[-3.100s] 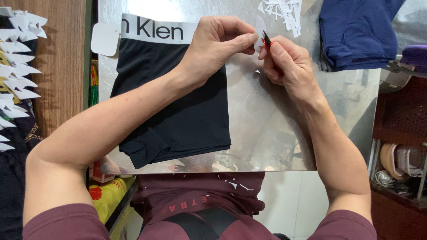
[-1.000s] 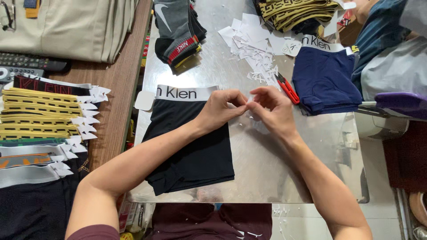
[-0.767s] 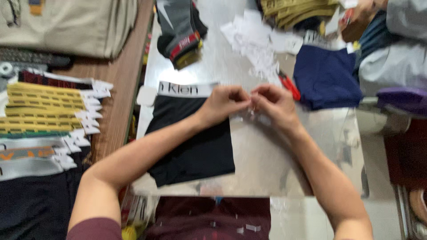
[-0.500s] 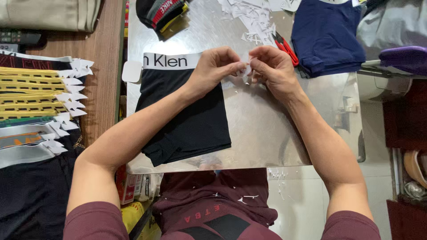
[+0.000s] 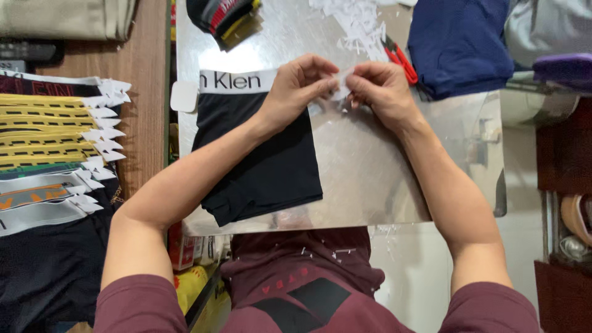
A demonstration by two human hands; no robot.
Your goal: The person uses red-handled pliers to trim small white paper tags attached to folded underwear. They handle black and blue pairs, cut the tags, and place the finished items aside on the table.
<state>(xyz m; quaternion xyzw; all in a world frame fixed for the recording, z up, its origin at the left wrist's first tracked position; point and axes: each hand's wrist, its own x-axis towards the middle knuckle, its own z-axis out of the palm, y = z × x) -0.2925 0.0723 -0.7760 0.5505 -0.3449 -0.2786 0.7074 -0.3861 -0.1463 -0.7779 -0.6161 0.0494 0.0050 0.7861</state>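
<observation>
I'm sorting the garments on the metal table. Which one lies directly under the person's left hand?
The black pair with the white waistband, under the left hand. The navy pair lies farther right.

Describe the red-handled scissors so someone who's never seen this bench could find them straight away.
Start at the shiny metal table in the middle. Near its far edge, just beyond the right hand, the scissors lie between the heap of white paper tags and the folded navy garment. Their bright red handles are the only red thing on that side.
</observation>
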